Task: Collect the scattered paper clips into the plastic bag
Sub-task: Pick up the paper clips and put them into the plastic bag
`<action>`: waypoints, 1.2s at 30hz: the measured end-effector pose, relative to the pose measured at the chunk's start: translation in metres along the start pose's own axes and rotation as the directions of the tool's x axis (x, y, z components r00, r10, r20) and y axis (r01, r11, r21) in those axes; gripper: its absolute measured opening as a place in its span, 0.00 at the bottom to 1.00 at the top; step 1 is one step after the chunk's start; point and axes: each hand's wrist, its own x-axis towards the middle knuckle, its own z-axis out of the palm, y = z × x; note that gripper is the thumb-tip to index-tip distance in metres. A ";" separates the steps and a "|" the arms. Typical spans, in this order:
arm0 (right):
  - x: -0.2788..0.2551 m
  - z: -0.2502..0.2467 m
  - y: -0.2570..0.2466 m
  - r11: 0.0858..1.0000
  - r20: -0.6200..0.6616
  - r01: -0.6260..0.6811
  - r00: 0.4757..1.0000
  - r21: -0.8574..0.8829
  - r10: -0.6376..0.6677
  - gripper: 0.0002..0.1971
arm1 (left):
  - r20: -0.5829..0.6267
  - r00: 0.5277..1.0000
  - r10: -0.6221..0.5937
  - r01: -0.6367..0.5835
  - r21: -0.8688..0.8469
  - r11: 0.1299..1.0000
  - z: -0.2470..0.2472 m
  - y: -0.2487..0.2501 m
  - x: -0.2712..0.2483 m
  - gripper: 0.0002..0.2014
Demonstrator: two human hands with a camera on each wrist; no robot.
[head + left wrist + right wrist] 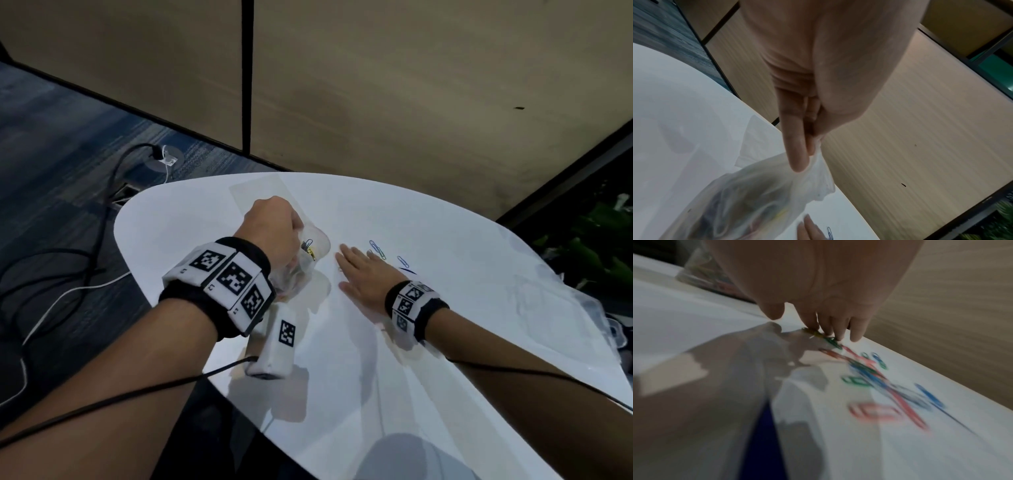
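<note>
Paper clips (pixel 869 369) lie loose on the white table (pixel 445 342), clustered under and just beyond the fingers of the right hand (pixel 361 277), on the side of that hand away from the plastic bag (pixel 308 260). The right hand is flat, fingers straight, fingertips (pixel 838 335) touching the nearest clips. The left hand (pixel 270 233) pinches the bag's rim and holds it raised just beside the right hand; some clips already show inside. The right hand is nearer the clips. Judgement: the next sweep runs from the clips toward the bag's mouth.
</note>
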 end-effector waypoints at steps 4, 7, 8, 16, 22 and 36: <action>-0.023 0.011 0.029 0.985 0.031 -0.169 0.985 0.026 0.169 0.29 | 0.006 1.000 0.009 -0.009 0.017 1.000 0.001 0.001 -0.005 0.13; -0.024 0.016 0.032 0.976 0.091 -0.216 0.973 0.021 0.213 0.34 | 0.015 1.000 0.008 -0.008 0.016 1.000 0.001 0.003 -0.006 0.13; -0.023 0.016 0.029 0.967 0.081 -0.251 0.966 0.044 0.247 0.35 | 0.017 1.000 0.006 -0.007 0.015 1.000 0.001 0.003 -0.007 0.13; -0.027 -0.003 0.020 0.920 -0.067 -0.368 0.923 0.133 0.378 0.12 | 0.029 0.999 0.023 -0.025 0.059 0.998 0.006 0.010 -0.010 0.13; -0.040 -0.018 0.041 0.337 0.132 -0.438 0.750 0.834 0.648 0.04 | 0.047 0.998 0.042 -0.047 0.101 0.994 0.013 0.019 -0.014 0.16; -0.032 -0.113 -0.039 0.201 0.058 -0.112 0.964 0.973 0.258 0.07 | 0.060 0.996 0.059 -0.063 0.066 0.996 0.032 0.030 -0.008 0.11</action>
